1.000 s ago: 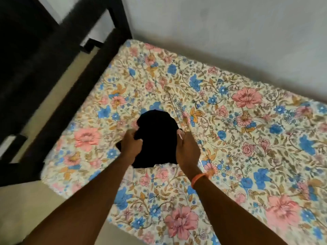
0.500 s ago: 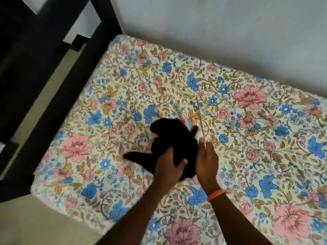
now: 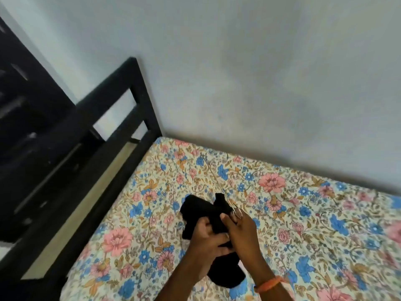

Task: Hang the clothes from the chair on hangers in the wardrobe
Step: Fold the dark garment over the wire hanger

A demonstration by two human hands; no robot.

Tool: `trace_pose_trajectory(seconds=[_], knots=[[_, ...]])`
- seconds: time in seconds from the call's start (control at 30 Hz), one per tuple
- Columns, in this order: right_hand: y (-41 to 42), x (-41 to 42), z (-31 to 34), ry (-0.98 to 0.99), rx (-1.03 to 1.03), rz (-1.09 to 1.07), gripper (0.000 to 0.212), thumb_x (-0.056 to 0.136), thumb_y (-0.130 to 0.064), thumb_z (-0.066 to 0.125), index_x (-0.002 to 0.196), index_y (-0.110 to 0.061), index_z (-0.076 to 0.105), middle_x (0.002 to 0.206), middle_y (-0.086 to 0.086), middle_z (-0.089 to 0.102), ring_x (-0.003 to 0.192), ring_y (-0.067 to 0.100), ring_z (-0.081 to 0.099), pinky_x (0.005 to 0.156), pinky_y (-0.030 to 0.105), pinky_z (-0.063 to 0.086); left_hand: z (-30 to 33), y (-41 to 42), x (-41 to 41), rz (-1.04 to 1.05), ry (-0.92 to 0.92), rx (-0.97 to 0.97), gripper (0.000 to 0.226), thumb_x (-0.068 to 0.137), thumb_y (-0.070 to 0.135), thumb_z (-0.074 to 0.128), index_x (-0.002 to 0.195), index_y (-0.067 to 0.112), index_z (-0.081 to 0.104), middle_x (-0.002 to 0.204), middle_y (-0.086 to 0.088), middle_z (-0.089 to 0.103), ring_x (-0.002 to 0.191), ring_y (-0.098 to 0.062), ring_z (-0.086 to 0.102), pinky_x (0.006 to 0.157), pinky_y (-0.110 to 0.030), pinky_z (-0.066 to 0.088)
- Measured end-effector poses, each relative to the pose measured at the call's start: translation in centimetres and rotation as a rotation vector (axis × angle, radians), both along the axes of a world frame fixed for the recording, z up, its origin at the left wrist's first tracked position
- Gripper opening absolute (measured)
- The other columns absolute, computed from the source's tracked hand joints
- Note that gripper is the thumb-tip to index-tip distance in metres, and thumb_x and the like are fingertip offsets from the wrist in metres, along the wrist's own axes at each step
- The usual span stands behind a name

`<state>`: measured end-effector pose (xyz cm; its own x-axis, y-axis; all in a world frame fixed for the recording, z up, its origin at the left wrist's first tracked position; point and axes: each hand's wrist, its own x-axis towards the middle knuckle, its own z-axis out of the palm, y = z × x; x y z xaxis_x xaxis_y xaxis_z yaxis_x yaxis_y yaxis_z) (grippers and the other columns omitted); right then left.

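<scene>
Since earlier, both hands, left [image 3: 207,237] and right [image 3: 243,232], gripping, lifted the bunched black cloth garment [image 3: 208,216] off the floral bedsheet [image 3: 303,213]; it hangs lengthwise toward the person.

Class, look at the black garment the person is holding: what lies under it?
Under the black garment is the floral bedsheet. Both hands, left and right, grip the garment, hiding its middle; the sheet directly beneath it is covered.
</scene>
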<state>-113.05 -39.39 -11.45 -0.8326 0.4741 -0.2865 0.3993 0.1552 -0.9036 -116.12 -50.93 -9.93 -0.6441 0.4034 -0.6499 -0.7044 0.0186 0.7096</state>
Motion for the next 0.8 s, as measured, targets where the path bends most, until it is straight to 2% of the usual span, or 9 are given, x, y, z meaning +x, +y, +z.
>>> trace_pose_trajectory(seconds=[0.1,0.27,0.37,0.47,0.53,0.6,0.67,0.73,0.8], knots=[[-0.1,0.6,5.5,0.064,-0.011,-0.065,0.039,0.092,-0.012,0.065,0.065,-0.017,0.037,0.057,-0.006,0.04,0.055,0.01,0.036,0.055,0.022,0.029,5.8,-1.7,0.9,-0.006,0.063,0.058,0.04,0.091,-0.016,0.052,0.126,0.0,0.043,0.115,-0.02,0.055,0.087,-0.028,0.068,0.069,-0.044,0.059],[-2.4,5.2,15.6,0.157,-0.087,-0.09,0.037,0.092,-0.009,0.063,0.068,-0.018,0.036,0.058,-0.002,0.038,0.057,0.016,0.037,0.056,0.029,0.033,15.8,-3.7,5.4,-0.026,0.523,-0.15,0.018,0.089,0.012,0.071,0.1,0.008,0.058,0.085,-0.008,0.065,0.073,-0.019,0.072,0.048,-0.025,0.053],[-4.4,8.8,21.1,0.236,-0.13,-0.14,0.027,0.092,-0.006,0.058,0.071,-0.013,0.042,0.057,0.003,0.045,0.052,0.014,0.045,0.049,0.022,0.038,21.5,-4.4,8.8,0.133,0.611,-0.169,0.038,0.075,0.031,0.084,0.095,0.014,0.057,0.083,-0.008,0.063,0.068,-0.019,0.068,0.044,-0.024,0.049],[-6.3,11.7,24.7,0.307,-0.066,-0.135,0.02,0.087,-0.02,0.059,0.074,-0.008,0.048,0.067,0.017,0.052,0.065,0.02,0.055,0.06,0.033,0.043,25.1,-4.4,11.2,0.203,0.425,-0.081,0.088,0.047,0.061,0.089,0.112,0.012,0.057,0.108,-0.015,0.064,0.091,-0.025,0.068,0.059,-0.034,0.06],[-7.6,13.2,26.4,0.333,-0.025,-0.147,0.024,0.09,-0.017,0.057,0.071,-0.014,0.043,0.064,0.014,0.047,0.063,0.019,0.049,0.059,0.033,0.039,26.2,-4.5,11.8,0.231,0.304,-0.037,0.102,0.037,0.064,0.089,0.115,0.006,0.058,0.108,-0.014,0.065,0.09,-0.027,0.068,0.065,-0.034,0.06],[-8.3,14.5,27.4,0.349,-0.011,-0.197,0.032,0.092,-0.008,0.055,0.067,-0.017,0.038,0.058,0.008,0.042,0.058,0.016,0.044,0.054,0.028,0.036,28.0,-5.0,13.0,0.236,0.222,0.096,0.064,0.057,0.043,0.093,0.099,0.004,0.064,0.087,-0.007,0.066,0.067,-0.018,0.061,0.053,-0.024,0.051],[-8.6,16.1,28.3,0.365,-0.031,-0.268,0.033,0.09,-0.005,0.057,0.065,-0.018,0.039,0.055,0.005,0.043,0.054,0.017,0.044,0.052,0.027,0.036,29.9,-5.9,14.5,0.167,0.243,0.147,0.028,0.078,0.026,0.083,0.092,0.01,0.064,0.071,-0.003,0.058,0.055,-0.012,0.05,0.045,-0.02,0.042],[-8.4,17.2,29.3,0.38,-0.048,-0.347,0.036,0.089,-0.004,0.058,0.063,-0.019,0.038,0.053,0.002,0.042,0.053,0.017,0.041,0.053,0.029,0.036,31.3,-6.5,15.3,0.126,0.305,0.136,0.014,0.087,0.016,0.073,0.096,0.012,0.062,0.073,-0.003,0.06,0.057,-0.011,0.053,0.041,-0.015,0.041],[-7.4,18.0,30.2,0.4,-0.011,-0.442,0.041,0.091,-0.003,0.058,0.063,-0.019,0.034,0.056,0.002,0.038,0.055,0.018,0.037,0.055,0.03,0.034,32.4,-7.1,15.5,0.071,0.394,0.151,0.012,0.088,0.011,0.071,0.099,0.008,0.065,0.085,-0.009,0.069,0.071,-0.02,0.066,0.05,-0.019,0.051]])
